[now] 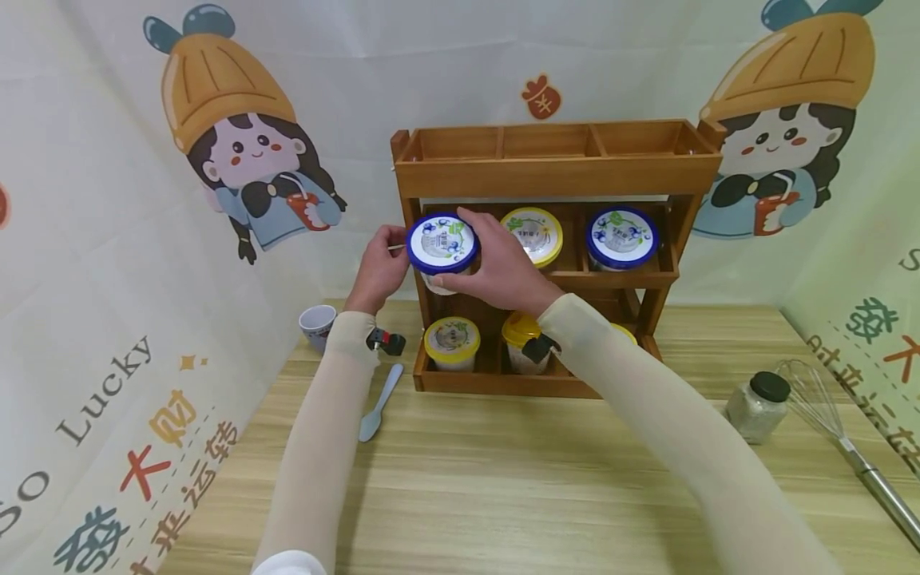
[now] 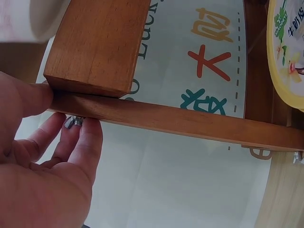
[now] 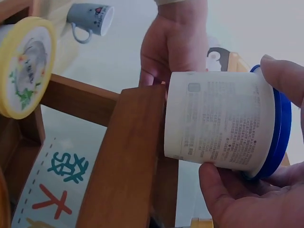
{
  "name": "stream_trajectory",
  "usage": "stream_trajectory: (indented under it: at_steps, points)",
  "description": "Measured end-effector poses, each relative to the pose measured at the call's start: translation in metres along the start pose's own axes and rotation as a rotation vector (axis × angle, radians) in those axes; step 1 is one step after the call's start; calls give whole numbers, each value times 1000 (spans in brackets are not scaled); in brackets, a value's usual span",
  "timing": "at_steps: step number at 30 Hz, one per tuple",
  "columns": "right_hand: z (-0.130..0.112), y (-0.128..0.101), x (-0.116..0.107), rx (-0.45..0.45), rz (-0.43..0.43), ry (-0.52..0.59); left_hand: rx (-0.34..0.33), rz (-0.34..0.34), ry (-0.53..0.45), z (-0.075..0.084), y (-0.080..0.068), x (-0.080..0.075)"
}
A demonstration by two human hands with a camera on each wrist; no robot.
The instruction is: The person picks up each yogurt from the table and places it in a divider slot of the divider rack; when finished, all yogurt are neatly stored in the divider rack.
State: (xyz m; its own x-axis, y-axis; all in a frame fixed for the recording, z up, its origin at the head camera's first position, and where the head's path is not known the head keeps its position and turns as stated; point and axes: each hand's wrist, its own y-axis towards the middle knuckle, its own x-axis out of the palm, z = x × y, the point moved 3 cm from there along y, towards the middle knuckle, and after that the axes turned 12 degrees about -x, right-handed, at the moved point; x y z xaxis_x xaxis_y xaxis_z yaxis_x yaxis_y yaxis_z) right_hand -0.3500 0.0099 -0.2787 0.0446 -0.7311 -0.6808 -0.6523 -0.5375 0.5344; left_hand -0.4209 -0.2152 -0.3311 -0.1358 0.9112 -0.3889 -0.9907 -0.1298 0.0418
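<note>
My right hand (image 1: 509,267) grips a white tub with a blue lid (image 1: 442,243), thumb and fingers around its side near the lid. The tub is at the left end of the three-tier wooden rack (image 1: 553,180), over the middle tier. In the right wrist view, the printed tub wall (image 3: 213,118) shows beside the rack's front board. My left hand (image 1: 381,267) holds the rack's left side frame. In the left wrist view, its thumb lies on one side of the wooden strip (image 2: 190,124), its fingers on the other by a metal wing nut (image 2: 74,121).
On the middle tier stand a yellow-lidded tub (image 1: 537,231) and another blue-lidded tub (image 1: 622,238). More tubs, one a yellow-lidded tub (image 1: 452,342), fill the bottom tier. A mug (image 1: 317,323) and a spoon (image 1: 381,403) lie left; a jar (image 1: 758,407) and whisk (image 1: 851,447) right.
</note>
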Motion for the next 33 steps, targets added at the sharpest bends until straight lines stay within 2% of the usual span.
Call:
stream_trajectory:
  at_steps: [6,13,25,33]
  points:
    - [3,19,4,37,24,-29,-1,-3,3,1,-1,0]
    - [1,31,11,36,87,-52,18,-6,6,1,1,-1]
    - [8,32,26,54,185,-47,7,-4,6,-4,4,1]
    - [21,26,41,120,183,-81,13,-5,-12,-1,2,1]
